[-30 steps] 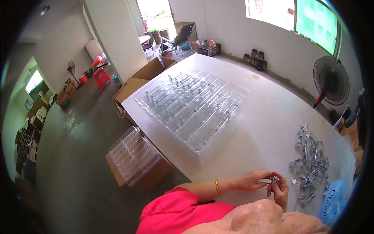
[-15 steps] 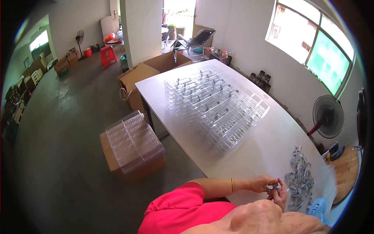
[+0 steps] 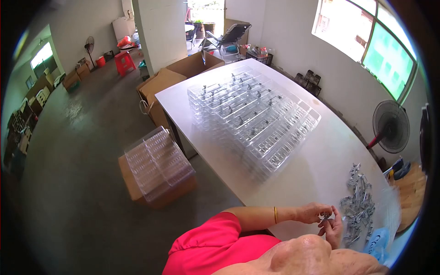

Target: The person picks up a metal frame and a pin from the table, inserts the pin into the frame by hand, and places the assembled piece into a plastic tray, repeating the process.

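Observation:
My left hand, with a gold bracelet at the wrist, is closed at the table's near edge, its fingers pinching a small silver metal part. My right hand meets it from the right, thumb and fingers closed on the same part. Fingers cover most of the part, so its full shape is hidden. Just right of my hands lies a loose pile of similar metal parts. Further up the white table stands a stack of clear plastic trays, the top one bearing several metal parts in its compartments.
Clear trays rest on a cardboard box on the floor at the left. Open cartons stand behind the table. On the right are a fan, a blue plastic bag and a wooden stool top.
The view has shifted slightly. My hands stay together around the small metal part, which has turned a little between the fingers. The pile and tray stack look the same.

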Demonstrator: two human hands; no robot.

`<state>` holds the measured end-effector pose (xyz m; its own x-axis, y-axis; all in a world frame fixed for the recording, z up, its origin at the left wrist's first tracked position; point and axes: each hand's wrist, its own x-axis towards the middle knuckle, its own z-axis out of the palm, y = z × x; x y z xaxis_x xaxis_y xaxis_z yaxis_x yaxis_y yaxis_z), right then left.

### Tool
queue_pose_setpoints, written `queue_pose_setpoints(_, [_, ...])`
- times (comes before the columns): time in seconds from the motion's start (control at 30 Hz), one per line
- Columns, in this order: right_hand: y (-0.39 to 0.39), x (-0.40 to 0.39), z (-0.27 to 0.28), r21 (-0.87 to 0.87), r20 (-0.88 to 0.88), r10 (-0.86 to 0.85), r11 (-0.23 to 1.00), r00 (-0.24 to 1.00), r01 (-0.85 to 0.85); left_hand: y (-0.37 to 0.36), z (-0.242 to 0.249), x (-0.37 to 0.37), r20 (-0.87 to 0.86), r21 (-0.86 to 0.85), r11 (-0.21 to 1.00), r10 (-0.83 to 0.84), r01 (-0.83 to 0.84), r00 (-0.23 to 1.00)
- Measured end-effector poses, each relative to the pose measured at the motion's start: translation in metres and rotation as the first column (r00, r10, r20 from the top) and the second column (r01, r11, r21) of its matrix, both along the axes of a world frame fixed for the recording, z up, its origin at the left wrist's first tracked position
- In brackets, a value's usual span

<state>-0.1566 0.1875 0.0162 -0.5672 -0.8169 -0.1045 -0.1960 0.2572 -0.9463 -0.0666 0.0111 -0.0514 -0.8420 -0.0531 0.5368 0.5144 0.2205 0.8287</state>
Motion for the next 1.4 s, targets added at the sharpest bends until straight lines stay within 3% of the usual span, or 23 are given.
queue_pose_setpoints(0.27, [0.0,0.0,0.004,0.032,0.033,0.02,0.999,0.999,-0.021,0.002,0.003,0.002,0.091,-0.065,0.997,0.04,-0.034,0.995])
queue_pose_setpoints(0.47, [0.005,-0.01,0.007,0.069,0.066,0.065,0.995,0.996,-0.07,0.006,0.004,0.005,0.149,-0.008,0.996,0.087,-0.087,0.985])
queue_pose_setpoints(0.83, [0.005,-0.018,0.016,0.15,0.083,0.128,0.979,0.988,-0.139,0.009,-0.007,0.003,0.086,-0.078,0.97,0.236,-0.23,0.968])
queue_pose_setpoints(0.9, [0.009,-0.023,0.002,0.199,-0.158,0.175,0.969,0.972,-0.143,0.007,-0.004,0.003,0.134,-0.006,0.97,0.24,-0.242,0.961])
queue_pose_setpoints(0.93, [0.01,-0.022,0.0,0.197,-0.163,0.177,0.97,0.971,-0.143,0.004,-0.001,0.003,0.181,0.065,0.964,0.242,-0.257,0.953])
queue_pose_setpoints(0.97, [0.01,-0.021,0.0,0.188,-0.091,0.086,0.98,0.992,-0.068,0.001,0.001,0.003,0.176,0.064,0.963,0.246,-0.26,0.953])
queue_pose_setpoints(1.0, [0.01,-0.019,-0.001,0.185,-0.019,-0.005,0.983,1.0,0.008,-0.002,0.004,0.004,0.194,0.167,0.959,0.195,-0.228,0.961])
queue_pose_setpoints(1.13, [0.014,-0.031,-0.034,0.043,0.132,-0.088,0.996,0.987,0.083,-0.005,0.015,0.005,0.178,0.433,0.898,0.002,-0.081,0.984])
queue_pose_setpoints(1.2, [0.01,-0.027,-0.037,-0.149,0.212,-0.238,0.951,0.948,0.272,-0.003,0.017,0.007,0.161,0.42,0.907,-0.03,-0.041,0.986])
queue_pose_setpoints(1.4, [0.005,-0.007,-0.033,-0.228,0.331,-0.239,0.918,0.913,0.323,0.004,0.024,0.012,0.172,0.405,0.912,-0.148,0.067,0.974])
